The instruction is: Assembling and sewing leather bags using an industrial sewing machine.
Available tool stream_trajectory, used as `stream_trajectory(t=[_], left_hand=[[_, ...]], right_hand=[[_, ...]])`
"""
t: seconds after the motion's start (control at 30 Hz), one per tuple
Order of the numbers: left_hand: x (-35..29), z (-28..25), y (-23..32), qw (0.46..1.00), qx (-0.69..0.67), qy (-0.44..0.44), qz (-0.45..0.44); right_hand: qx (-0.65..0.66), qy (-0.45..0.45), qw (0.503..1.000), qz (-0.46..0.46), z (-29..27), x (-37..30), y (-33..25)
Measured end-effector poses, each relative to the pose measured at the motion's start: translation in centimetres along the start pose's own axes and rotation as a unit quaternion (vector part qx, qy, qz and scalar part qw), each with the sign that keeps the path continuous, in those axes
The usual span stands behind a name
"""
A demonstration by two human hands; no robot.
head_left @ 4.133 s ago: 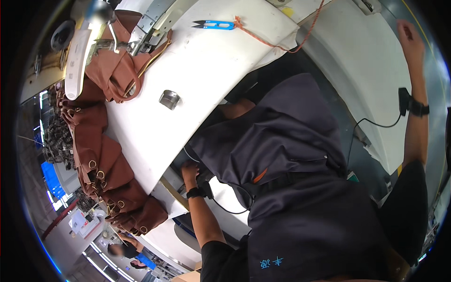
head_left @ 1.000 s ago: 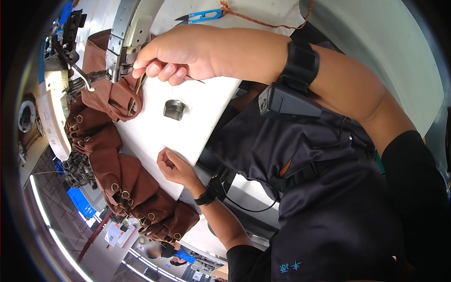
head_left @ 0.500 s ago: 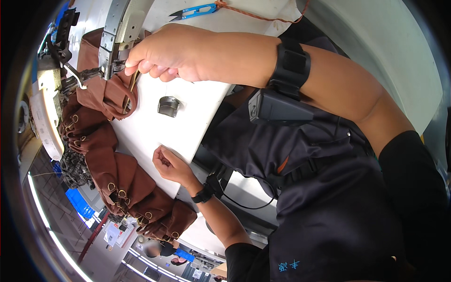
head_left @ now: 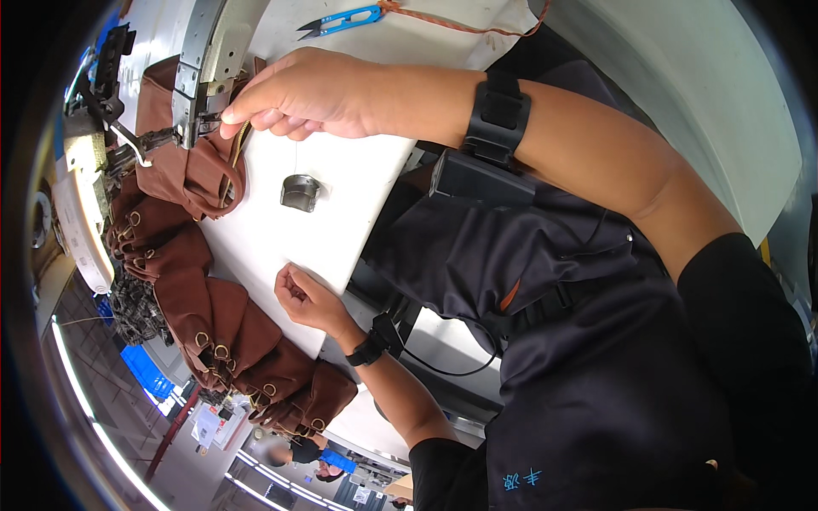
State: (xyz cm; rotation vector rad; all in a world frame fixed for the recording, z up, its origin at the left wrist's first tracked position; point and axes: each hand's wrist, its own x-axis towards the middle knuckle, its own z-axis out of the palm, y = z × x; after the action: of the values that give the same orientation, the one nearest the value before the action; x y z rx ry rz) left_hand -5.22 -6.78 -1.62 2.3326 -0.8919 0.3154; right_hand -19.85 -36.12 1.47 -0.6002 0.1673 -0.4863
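Sewing-machine head (head_left: 204, 60) looms over the white table (head_left: 358, 183); brown leather pieces (head_left: 192, 175) sit under its foot, more trailing off the table's edge. Right hand (head_left: 302, 94) pinches thread at the needle — best kept taut. Left hand (head_left: 305, 298) rests on the edge, fingers curled, holding nothing I can make out.

Bright, even overhead light. White table (head_left: 358, 183) glares near washout; soft shadow under right hand (head_left: 298, 94). Strong fisheye bend: edges curve, black vignette rings frame (thickest at left). Centre sharp, brown leather pieces (head_left: 213, 315) crisp. Background at bottom left soft, smeared, bluish.
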Motion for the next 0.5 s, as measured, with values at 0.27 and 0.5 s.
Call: stream_trajectory(t=[0.27, 0.5], left_hand=[[0.0, 0.0, -0.2, 1.000, 0.003, 0.003, 0.015], [0.1, 0.0, -0.1, 1.000, -0.003, 0.008, 0.015]], right_hand=[[-0.002, 0.013, 1.000, 0.007, -0.2, -0.9, -0.2], [-0.060, 0.011, 0.998, 0.017, 0.4, -2.8, -0.7]])
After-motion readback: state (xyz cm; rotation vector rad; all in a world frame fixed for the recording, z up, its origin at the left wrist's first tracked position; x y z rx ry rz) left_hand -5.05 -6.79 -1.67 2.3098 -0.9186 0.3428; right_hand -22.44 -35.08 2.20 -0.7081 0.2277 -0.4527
